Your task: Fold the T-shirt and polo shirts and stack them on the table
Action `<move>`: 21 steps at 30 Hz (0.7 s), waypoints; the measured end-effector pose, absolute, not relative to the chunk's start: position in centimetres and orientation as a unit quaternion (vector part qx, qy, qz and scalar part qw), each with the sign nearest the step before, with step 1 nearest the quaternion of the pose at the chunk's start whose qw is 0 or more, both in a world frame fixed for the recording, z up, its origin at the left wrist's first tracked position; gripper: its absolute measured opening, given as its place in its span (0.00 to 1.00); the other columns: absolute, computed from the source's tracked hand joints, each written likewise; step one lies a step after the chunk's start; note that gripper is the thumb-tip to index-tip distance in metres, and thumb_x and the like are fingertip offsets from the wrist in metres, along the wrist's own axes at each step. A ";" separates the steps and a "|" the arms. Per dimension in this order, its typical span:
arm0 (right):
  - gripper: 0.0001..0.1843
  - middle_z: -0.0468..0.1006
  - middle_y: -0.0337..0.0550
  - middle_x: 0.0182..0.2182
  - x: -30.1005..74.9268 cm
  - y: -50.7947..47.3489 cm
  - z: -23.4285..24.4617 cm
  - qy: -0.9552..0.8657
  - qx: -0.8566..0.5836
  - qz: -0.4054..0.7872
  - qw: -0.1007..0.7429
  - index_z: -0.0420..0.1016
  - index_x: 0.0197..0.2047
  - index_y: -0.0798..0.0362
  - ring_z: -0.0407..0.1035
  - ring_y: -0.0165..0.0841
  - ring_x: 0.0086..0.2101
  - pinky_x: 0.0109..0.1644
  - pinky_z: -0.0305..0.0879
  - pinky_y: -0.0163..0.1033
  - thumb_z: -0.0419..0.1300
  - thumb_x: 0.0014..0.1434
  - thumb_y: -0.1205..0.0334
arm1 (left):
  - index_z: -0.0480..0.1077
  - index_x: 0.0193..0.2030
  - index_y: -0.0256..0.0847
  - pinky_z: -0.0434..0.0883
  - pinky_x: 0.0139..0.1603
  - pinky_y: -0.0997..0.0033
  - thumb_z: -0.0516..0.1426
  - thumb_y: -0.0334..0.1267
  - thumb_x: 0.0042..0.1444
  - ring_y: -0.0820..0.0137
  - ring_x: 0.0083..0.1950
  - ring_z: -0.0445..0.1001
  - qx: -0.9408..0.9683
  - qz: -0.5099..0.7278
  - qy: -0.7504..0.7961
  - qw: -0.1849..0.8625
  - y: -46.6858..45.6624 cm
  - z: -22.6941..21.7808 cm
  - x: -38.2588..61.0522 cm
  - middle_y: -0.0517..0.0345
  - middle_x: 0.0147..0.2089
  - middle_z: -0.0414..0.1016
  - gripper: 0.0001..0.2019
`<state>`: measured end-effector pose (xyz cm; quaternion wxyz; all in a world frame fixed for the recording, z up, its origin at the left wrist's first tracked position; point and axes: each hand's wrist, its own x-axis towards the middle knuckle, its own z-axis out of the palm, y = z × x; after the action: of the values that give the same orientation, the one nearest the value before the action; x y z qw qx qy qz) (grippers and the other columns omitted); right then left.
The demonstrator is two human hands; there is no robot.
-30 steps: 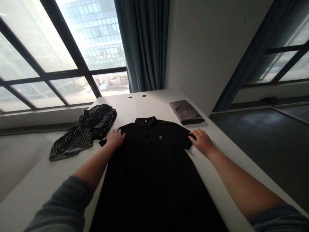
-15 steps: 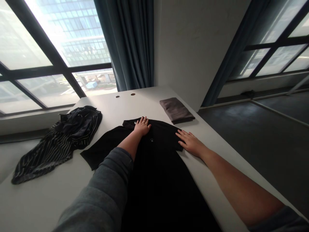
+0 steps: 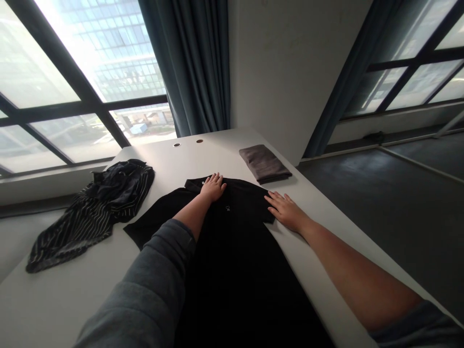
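A black short-sleeved garment [image 3: 235,261], which looks like a T-shirt or a dress, lies spread on the white table [image 3: 79,299] with its collar at the far end. A small pale logo marks its chest. My left hand [image 3: 213,187] rests flat just below the collar, fingers outstretched. At the right sleeve, my right hand [image 3: 284,210] lies with its fingers extended on the cloth by the sleeve's edge. My left forearm covers part of the left side of the garment. Its lower end runs out of view at the bottom.
Left on the table lies a crumpled black striped garment [image 3: 97,208]. A folded grey-brown cloth [image 3: 265,164] sits near the right edge, beyond my right hand. Two round cable holes are by the far edge. A blue curtain [image 3: 195,72], windows and a wall stand behind.
Both hands stay in nearly the same places on the black garment. The view has shifted slightly; nothing has been picked up or let go.
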<state>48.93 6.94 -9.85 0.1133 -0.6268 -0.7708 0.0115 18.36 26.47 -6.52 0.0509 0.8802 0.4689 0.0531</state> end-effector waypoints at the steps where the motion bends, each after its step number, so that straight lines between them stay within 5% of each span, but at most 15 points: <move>1: 0.32 0.56 0.54 0.76 48.8 6.9 -9.5 -0.777 -0.617 0.005 0.126 0.60 0.77 0.52 0.49 0.49 0.75 0.76 0.47 0.65 0.44 0.75 0.52 | 0.52 0.80 0.36 0.45 0.81 0.51 0.40 0.52 0.76 0.56 0.83 0.43 0.883 0.070 0.463 0.039 25.9 -6.2 18.0 0.44 0.83 0.45 0.33; 11: 0.29 0.64 0.53 0.73 45.9 6.3 -6.9 -0.829 -0.528 -0.002 0.181 0.68 0.73 0.54 0.51 0.49 0.74 0.77 0.47 0.63 0.49 0.75 0.53 | 0.54 0.80 0.37 0.48 0.80 0.51 0.42 0.51 0.76 0.55 0.83 0.45 0.841 0.063 0.538 -0.014 21.8 -7.2 1.5 0.48 0.82 0.48 0.32; 15: 0.28 0.64 0.50 0.73 38.6 9.0 -5.5 -0.886 -0.435 0.027 0.158 0.69 0.72 0.53 0.52 0.47 0.74 0.78 0.47 0.60 0.49 0.75 0.54 | 0.53 0.80 0.43 0.49 0.80 0.50 0.42 0.52 0.76 0.55 0.83 0.44 0.844 0.009 0.536 0.036 22.0 -7.9 -2.2 0.52 0.83 0.46 0.31; 21: 0.32 0.60 0.57 0.74 24.1 19.4 -5.2 -0.913 -0.384 0.096 0.098 0.63 0.75 0.63 0.53 0.46 0.74 0.78 0.49 0.50 0.50 0.74 0.56 | 0.53 0.80 0.52 0.45 0.79 0.39 0.45 0.54 0.74 0.54 0.83 0.43 0.819 0.031 0.571 0.050 21.7 -8.4 -1.7 0.56 0.83 0.45 0.31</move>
<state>24.15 19.39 -5.23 0.0978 -0.3842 -0.9130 0.0964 -1.69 21.65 -8.36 0.0504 0.8186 0.5712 0.0313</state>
